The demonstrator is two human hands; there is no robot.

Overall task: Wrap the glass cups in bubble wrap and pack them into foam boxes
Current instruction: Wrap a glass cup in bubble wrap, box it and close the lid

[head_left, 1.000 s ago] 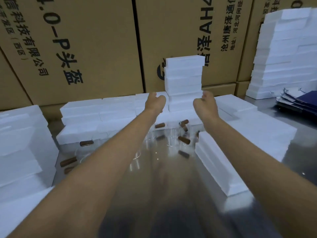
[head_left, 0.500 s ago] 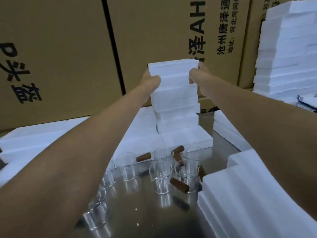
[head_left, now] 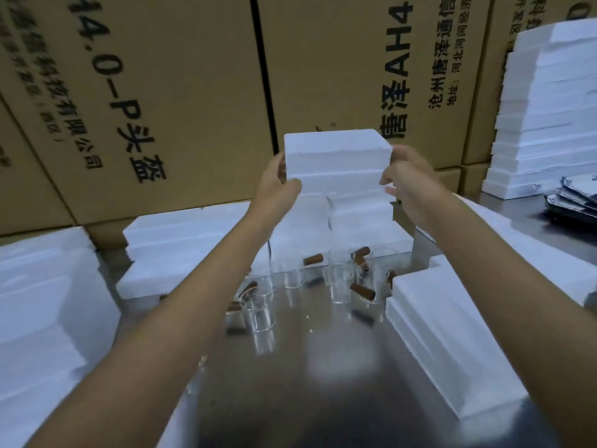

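Note:
A white foam box [head_left: 336,163] is lifted off the stack of foam boxes [head_left: 358,218] at the back middle. My left hand [head_left: 277,185] grips its left side and my right hand [head_left: 407,182] grips its right side. Below, several clear glass cups with brown wooden handles [head_left: 339,282] stand on the shiny metal table [head_left: 323,367], some near my left forearm [head_left: 258,315]. No bubble wrap shows.
Foam boxes lie at the left [head_left: 42,312], back left [head_left: 181,247] and right [head_left: 445,344]. A tall foam stack [head_left: 546,118] stands far right beside dark flat packets [head_left: 571,198]. Large printed cardboard cartons [head_left: 181,92] form the back wall.
Both hands rose from the stack's base to its top, took hold of the upper foam box and lifted it clear toward me. The camera view shifted.

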